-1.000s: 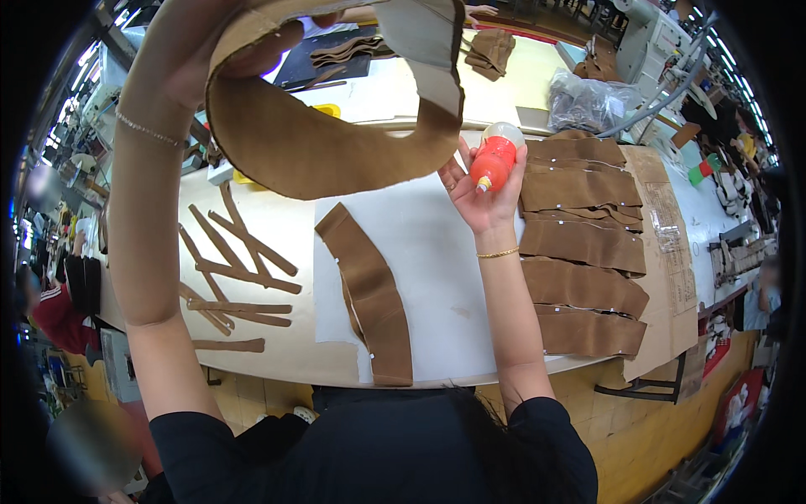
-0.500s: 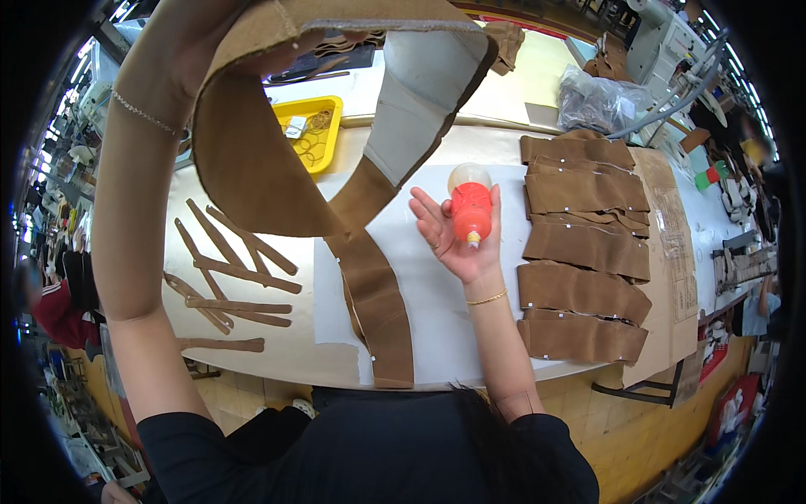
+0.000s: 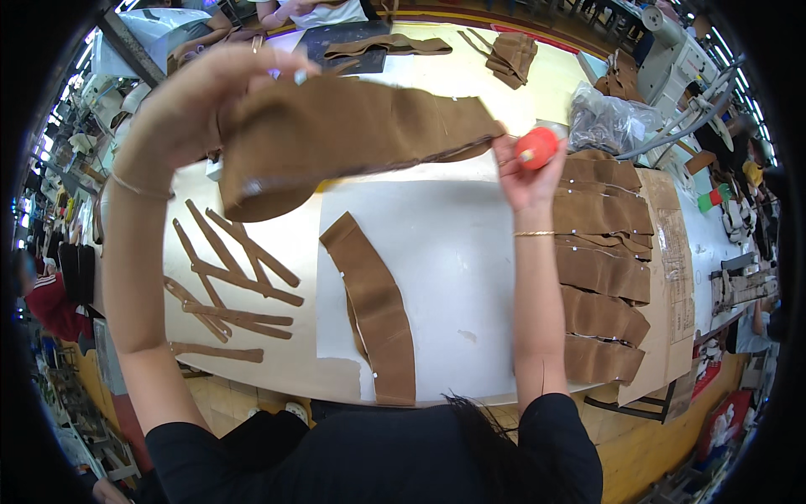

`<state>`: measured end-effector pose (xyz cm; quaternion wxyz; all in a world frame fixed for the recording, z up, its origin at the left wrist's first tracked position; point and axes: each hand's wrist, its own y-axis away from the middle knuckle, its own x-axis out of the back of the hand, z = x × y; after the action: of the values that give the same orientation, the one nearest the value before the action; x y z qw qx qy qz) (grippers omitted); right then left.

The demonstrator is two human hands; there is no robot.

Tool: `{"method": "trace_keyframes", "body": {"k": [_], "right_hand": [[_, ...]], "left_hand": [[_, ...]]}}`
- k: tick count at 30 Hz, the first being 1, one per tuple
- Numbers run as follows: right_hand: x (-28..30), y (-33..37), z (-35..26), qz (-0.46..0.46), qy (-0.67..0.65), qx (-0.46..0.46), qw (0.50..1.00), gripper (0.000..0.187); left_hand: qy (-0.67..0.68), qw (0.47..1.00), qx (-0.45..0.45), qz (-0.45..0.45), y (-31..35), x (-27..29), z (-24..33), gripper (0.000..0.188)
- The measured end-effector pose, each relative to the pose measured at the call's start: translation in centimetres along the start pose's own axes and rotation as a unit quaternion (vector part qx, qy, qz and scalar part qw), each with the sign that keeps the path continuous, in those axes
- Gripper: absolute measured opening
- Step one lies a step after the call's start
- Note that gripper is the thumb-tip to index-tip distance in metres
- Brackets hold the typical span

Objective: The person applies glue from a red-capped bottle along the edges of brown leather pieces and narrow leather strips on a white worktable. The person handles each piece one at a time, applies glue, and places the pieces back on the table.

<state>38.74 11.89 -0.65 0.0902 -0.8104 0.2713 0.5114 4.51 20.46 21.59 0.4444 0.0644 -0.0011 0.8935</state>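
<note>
My left hand (image 3: 239,80), slightly blurred, is raised at the upper left and grips one end of a wide brown leather piece (image 3: 361,126). The piece stretches across to the right, folded over at its left end. At its right tip are the fingers of my right hand (image 3: 529,181), which also holds a red squeeze bottle (image 3: 539,147) against the palm, nozzle toward me. Below the raised piece, a second curved brown leather panel (image 3: 378,307) lies on the white sheet (image 3: 457,277). Thin brown leather straps (image 3: 243,273) are scattered left of it.
Several brown leather panels (image 3: 606,265) lie in an overlapping row at right, beside cardboard (image 3: 669,252). Farther back are a clear plastic bag (image 3: 609,118), folded leather pieces (image 3: 512,59), a dark board (image 3: 315,42) and a machine (image 3: 676,55). People sit across the table.
The leather piece has swung out sideways from a hanging loop. My right hand has moved right and up with the bottle, and its fingers now meet the leather's tip. The yellow tray is now mostly hidden.
</note>
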Motion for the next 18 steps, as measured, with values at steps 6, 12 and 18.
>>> {"method": "trace_keyframes", "body": {"k": [6, 12, 18], "right_hand": [[1.5, -8.6, -7.7, -0.064, 0.121, 0.05, 0.989, 0.071], [3.6, -17.5, -11.2, 0.026, 0.24, 0.134, 0.961, 0.057], [5.7, -23.6, -15.3, 0.054, 0.315, 0.124, 0.939, 0.068]], "left_hand": [[-0.133, 0.985, 0.034, 0.107, -6.8, 0.0, -13.4, 0.031], [-0.06, 0.991, 0.049, 0.11, -18.1, -3.5, -23.8, 0.032], [0.032, 0.996, 0.058, 0.064, -25.4, -7.8, -26.5, 0.036]]}}
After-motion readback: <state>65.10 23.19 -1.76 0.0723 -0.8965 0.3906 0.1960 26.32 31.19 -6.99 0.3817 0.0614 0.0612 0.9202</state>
